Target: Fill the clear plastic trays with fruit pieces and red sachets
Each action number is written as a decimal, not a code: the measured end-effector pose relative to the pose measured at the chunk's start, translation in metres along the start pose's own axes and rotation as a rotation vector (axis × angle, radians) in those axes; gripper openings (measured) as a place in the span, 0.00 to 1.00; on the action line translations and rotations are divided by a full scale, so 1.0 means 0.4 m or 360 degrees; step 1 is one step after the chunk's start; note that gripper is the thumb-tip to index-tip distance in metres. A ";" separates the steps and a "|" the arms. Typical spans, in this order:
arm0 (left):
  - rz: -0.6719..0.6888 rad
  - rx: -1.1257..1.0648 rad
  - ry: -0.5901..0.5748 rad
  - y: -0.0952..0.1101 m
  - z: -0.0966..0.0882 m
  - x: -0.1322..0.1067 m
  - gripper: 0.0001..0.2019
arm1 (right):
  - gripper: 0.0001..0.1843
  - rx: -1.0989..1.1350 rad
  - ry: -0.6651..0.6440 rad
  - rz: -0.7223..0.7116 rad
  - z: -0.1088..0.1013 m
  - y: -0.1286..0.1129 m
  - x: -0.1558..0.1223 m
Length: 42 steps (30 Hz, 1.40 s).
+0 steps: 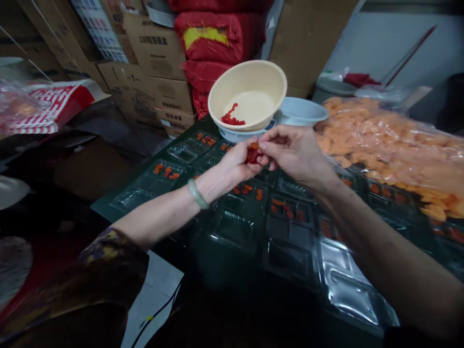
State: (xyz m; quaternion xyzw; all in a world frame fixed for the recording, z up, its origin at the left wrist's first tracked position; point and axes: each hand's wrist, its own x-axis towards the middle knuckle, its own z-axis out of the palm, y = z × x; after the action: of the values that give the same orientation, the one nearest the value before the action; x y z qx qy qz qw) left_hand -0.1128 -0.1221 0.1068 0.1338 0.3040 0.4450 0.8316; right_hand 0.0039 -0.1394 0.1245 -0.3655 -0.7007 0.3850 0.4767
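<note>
As the left hand cups small red dried pieces, the right hand pinches some. Tilting that palm could spill them across the dark-green plastic compartment tray.

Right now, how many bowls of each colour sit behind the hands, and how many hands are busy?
Cream bowl: 1
Pale blue bowls: 2 (one under the cream bowl, one beside it)
Hands: 2 (left hand cupping red pieces, right hand picking at them)
Total: 5
</note>
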 end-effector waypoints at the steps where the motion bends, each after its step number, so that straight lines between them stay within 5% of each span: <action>1: -0.0022 -0.0004 -0.0029 -0.010 -0.013 -0.023 0.13 | 0.04 0.0090 0.0012 0.0030 -0.007 -0.006 -0.019; 5: -0.0008 0.0108 0.0073 -0.053 -0.087 -0.134 0.09 | 0.09 0.0157 0.0199 0.0193 -0.072 0.026 -0.126; 9: -0.0022 0.0276 0.0333 -0.094 -0.158 -0.229 0.02 | 0.10 -0.0260 0.0274 0.0524 -0.151 0.149 -0.261; 13: -0.0009 0.0194 0.0413 -0.143 -0.176 -0.261 0.08 | 0.07 -0.0687 0.0314 0.0600 -0.164 0.271 -0.329; 20: -0.0211 -0.0020 0.0214 -0.247 -0.171 -0.252 0.09 | 0.06 -0.0866 0.0510 0.0459 -0.146 0.298 -0.306; 29: -0.0343 -0.0141 0.0149 -0.347 -0.218 -0.235 0.12 | 0.11 -0.0109 0.1108 0.0620 -0.280 0.343 -0.213; 35: -0.0215 0.0027 0.0253 -0.336 -0.200 -0.219 0.13 | 0.09 -0.0050 0.1156 0.0596 -0.324 0.388 -0.088; 42: -0.0216 0.0135 0.0387 -0.307 -0.163 -0.214 0.16 | 0.09 -0.0124 0.1438 0.0593 -0.506 0.380 -0.098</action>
State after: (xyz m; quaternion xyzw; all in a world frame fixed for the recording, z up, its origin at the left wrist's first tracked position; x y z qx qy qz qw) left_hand -0.1086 -0.2653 0.0286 0.0930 0.4295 0.3875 0.8104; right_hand 0.2292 -0.0690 0.0249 -0.6327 -0.3604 0.2401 0.6420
